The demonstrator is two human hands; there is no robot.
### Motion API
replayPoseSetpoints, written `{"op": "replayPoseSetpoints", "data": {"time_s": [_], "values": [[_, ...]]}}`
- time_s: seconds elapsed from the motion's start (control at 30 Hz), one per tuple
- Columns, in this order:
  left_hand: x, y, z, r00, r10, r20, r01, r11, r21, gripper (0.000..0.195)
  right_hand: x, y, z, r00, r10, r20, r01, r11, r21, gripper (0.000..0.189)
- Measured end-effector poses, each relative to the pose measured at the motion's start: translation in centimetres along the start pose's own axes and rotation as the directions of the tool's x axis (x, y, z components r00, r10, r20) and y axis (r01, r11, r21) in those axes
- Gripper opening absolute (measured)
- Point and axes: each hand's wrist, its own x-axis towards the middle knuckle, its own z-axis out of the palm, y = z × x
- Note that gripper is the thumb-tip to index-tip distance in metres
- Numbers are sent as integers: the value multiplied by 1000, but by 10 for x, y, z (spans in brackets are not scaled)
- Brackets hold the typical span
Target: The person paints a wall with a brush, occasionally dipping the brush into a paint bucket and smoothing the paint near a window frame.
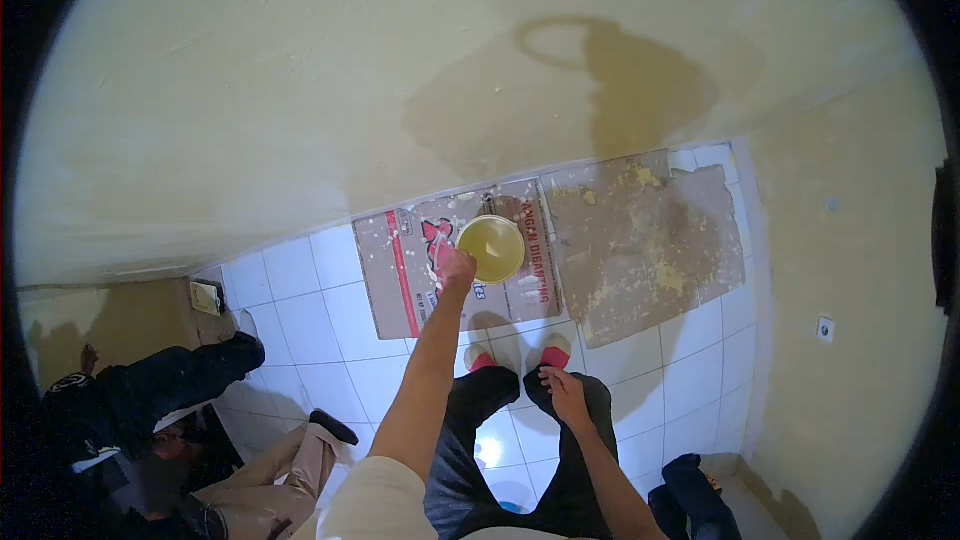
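Observation:
My left hand (456, 270) is curled at the left rim of a round bucket (520, 262) and seems to grip its rim or handle. Its fingers hide the exact hold. Pale yellow liquid (491, 244), which looks like paint, is inside. Under the bucket lies a flattened printed cardboard sheet (386, 315), spotted with paint. My right hand (568, 397) hangs in front of my right knee with its fingers loosely apart, holding nothing.
A paint-stained board or cardboard sheet (630, 240) lies to the right on white floor tiles (300, 330). Yellowish walls (300, 90) rise ahead and at right, with a socket (825, 329). At lower left are two people (150, 390) and a small tray (205, 298). Dark fabric (694, 499) sits at lower right.

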Motion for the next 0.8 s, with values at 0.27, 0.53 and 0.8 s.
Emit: {"op": "replayPoseSetpoints", "data": {"time_s": [0.27,0.53,0.8], "values": [[7,-34,22,944,-209,256,229,972,-50,33,-10,-9,6,997,50,58,-52,998,32,28],[-4,-9,-28,847,-308,434,404,903,-146,43,-37,10,3,996,72,62,-73,997,20,26],[-13,-21,-37,845,-333,418,437,880,-183,50,-50,12,4,984,168,66,-175,977,121,26]]}}
